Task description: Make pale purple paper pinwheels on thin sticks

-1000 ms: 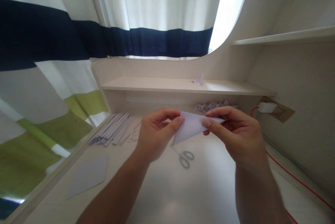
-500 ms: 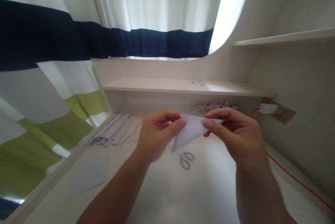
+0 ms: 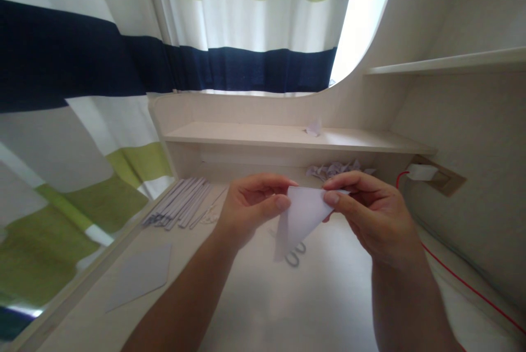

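I hold a folded triangle of pale lilac paper (image 3: 302, 216) in the air above the desk, its tip pointing down. My left hand (image 3: 250, 209) pinches its upper left edge between thumb and fingers. My right hand (image 3: 370, 215) pinches its upper right corner the same way. Both hands are closed on the paper. Directly below the paper's tip lie small scissors (image 3: 295, 254) on the desk, partly hidden by it.
A flat lilac sheet (image 3: 142, 276) lies at the desk's left front. Several folded paper strips (image 3: 181, 209) sit by the striped curtain (image 3: 123, 67). Folded paper pieces (image 3: 337, 168) are piled under the shelf (image 3: 287, 135). A red cable (image 3: 460, 278) runs along the right wall from a white plug (image 3: 419, 171).
The paper triangle has turned so its tip hangs further down, over the scissors. My hands have drawn slightly closer together.
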Action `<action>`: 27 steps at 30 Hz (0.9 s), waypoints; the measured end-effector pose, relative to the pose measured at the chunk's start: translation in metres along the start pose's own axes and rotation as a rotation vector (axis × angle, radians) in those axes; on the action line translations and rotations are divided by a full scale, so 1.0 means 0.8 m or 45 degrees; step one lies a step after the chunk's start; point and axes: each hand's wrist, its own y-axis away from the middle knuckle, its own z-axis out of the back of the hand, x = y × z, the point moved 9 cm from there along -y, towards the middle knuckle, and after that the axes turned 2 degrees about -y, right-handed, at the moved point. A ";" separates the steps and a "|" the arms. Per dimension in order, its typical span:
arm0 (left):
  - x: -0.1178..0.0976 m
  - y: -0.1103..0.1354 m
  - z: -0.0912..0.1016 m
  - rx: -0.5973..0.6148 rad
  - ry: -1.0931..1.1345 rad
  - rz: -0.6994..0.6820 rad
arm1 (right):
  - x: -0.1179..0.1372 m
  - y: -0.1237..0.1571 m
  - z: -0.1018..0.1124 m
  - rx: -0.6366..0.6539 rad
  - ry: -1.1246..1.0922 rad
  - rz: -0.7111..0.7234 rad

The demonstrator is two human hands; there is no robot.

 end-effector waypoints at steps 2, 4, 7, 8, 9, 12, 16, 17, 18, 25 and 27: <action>0.000 0.000 0.001 -0.017 -0.014 0.002 | 0.000 0.000 -0.001 0.007 -0.006 0.003; -0.001 0.000 0.002 -0.040 -0.016 -0.008 | 0.001 0.000 -0.002 0.014 -0.011 0.003; 0.000 -0.001 0.001 -0.038 0.008 -0.025 | 0.000 -0.001 -0.003 0.021 -0.011 0.000; 0.000 -0.002 0.001 -0.026 0.022 -0.032 | 0.000 -0.001 -0.003 0.022 -0.008 0.002; 0.000 -0.002 0.000 -0.012 0.038 -0.045 | 0.000 -0.002 -0.003 0.022 -0.006 0.006; 0.002 -0.003 0.000 0.015 0.082 -0.076 | -0.001 -0.003 -0.002 0.019 0.000 0.025; 0.004 -0.005 0.002 0.007 0.087 -0.076 | 0.000 -0.004 -0.001 -0.004 0.029 0.053; 0.004 -0.005 0.003 -0.014 0.075 -0.071 | 0.002 -0.004 -0.001 -0.021 0.047 0.065; 0.004 -0.005 0.004 -0.042 0.057 -0.065 | 0.004 -0.004 0.000 -0.042 0.070 0.077; -0.017 -0.002 0.007 -0.186 -0.169 -0.102 | 0.018 0.000 -0.001 -0.150 0.217 0.128; -0.023 0.000 0.004 -0.192 -0.250 -0.113 | 0.019 0.001 -0.001 -0.154 0.218 0.132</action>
